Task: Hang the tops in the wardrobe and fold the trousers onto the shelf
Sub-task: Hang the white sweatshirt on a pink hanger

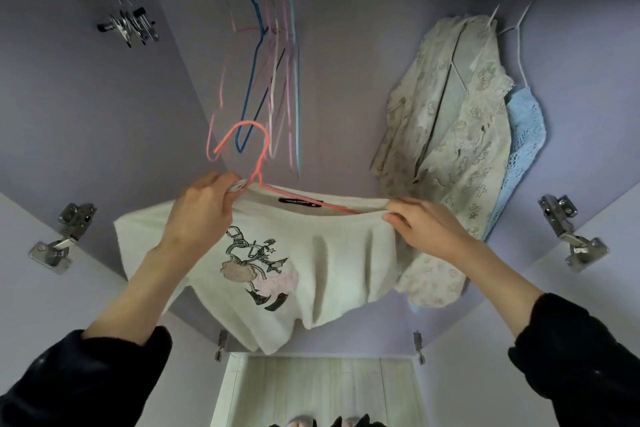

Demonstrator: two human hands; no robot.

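Left hand (204, 208) and right hand (420, 224) each pinch the neckline of a cream printed top (277, 263) on a coral hanger (258, 163) before the open wardrobe (104, 107)

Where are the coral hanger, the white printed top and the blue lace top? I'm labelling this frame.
coral hanger (258, 135): head view, on its hook curve.
white printed top (332, 263): head view, on the plain front.
blue lace top (526, 128): head view, on the lace edge.

I see the top (277, 253) on its hanger (258, 163) before the wardrobe (86, 97), between my hands. Behind it hang bare hangers (273, 73); two hung garments (457, 135) sit to the right
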